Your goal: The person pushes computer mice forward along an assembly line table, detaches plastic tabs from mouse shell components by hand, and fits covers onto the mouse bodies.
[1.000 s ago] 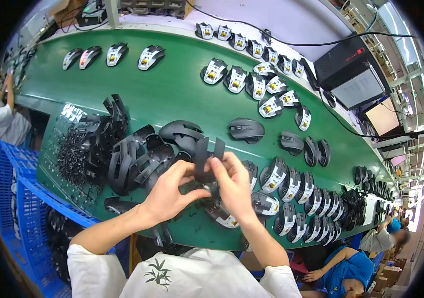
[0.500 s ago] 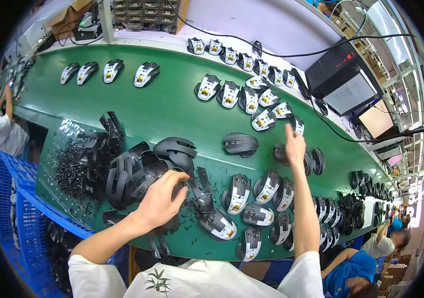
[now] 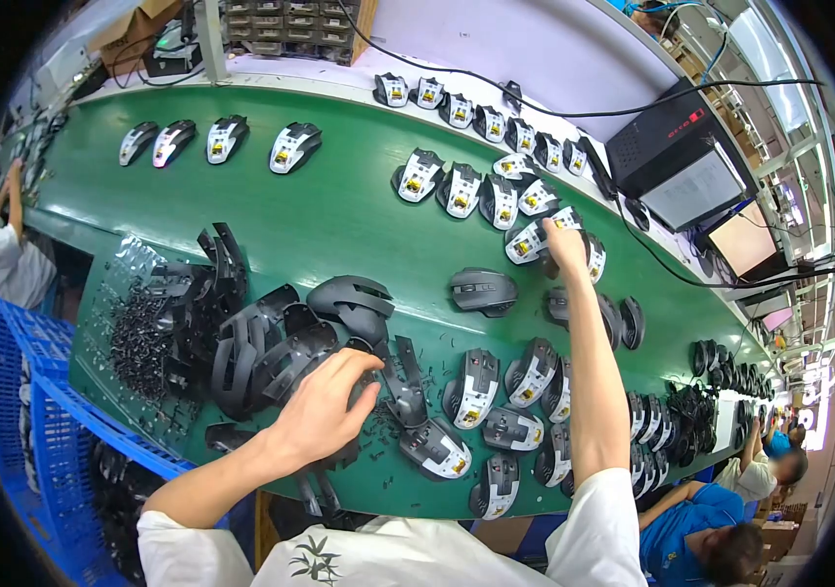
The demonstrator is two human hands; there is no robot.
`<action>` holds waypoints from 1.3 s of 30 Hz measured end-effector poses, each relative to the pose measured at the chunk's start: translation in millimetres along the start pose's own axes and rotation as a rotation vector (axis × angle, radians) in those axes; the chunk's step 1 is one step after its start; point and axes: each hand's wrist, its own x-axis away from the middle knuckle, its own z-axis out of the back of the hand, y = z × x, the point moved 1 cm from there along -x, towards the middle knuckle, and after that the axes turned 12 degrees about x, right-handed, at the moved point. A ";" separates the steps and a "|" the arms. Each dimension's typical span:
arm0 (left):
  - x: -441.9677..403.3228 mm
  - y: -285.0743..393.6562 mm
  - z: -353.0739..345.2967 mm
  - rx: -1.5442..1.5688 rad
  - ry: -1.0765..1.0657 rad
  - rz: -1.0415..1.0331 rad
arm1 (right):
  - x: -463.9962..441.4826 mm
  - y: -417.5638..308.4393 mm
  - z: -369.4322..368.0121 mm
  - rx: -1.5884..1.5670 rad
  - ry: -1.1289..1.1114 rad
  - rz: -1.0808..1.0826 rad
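My right hand [image 3: 566, 247] reaches across the green table, its fingers closed on the near end of a black-and-white computer mouse [image 3: 525, 244] without its top cover. Several similar open mice, such as this one [image 3: 460, 190], stand around and behind it. My left hand [image 3: 328, 406] hovers low over a heap of black plastic mouse shells [image 3: 240, 362], thumb and forefinger apart, with no held part visible. Some of its fingers are hidden from me. Just beyond it lies a curved black shell [image 3: 351, 301]. A fully black mouse [image 3: 483, 292] sits between my hands.
Small black screws or clips [image 3: 139, 342] are piled at the left, by a blue crate [image 3: 46, 430]. Uncovered mice [image 3: 477, 387] stand along the front edge. A black computer case [image 3: 667, 142] and a hanging cable are at the back right. Co-workers sit at both sides.
My right hand has come down onto an uncovered mouse, moving slightly left and away from me. My left hand has shifted a little right and toward me, over the shells.
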 end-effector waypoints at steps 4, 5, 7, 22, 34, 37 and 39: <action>-0.3 -7.4 -2.1 -0.024 -0.031 -0.046 | 16.7 -28.0 22.9 -0.032 -0.182 -0.114; -0.4 -9.6 -2.2 -0.035 -0.039 -0.060 | 23.1 -37.8 29.1 -0.044 -0.243 -0.149; 0.7 -12.4 -3.8 -0.033 -0.038 -0.076 | 35.0 -55.8 40.0 0.023 -0.269 -0.147; 1.0 -10.0 1.8 -0.029 -0.003 -0.137 | 66.0 -49.9 -11.6 0.158 -0.009 0.176; -9.5 7.9 -5.3 1.461 -0.029 0.426 | 328.9 -78.3 55.2 -0.354 -0.183 0.760; 0.6 9.8 -1.7 1.592 -0.010 0.410 | 375.2 -88.8 32.6 -0.259 -0.151 0.817; 0.4 6.7 2.2 1.403 0.017 0.355 | 390.4 -98.1 25.5 -0.127 0.058 0.859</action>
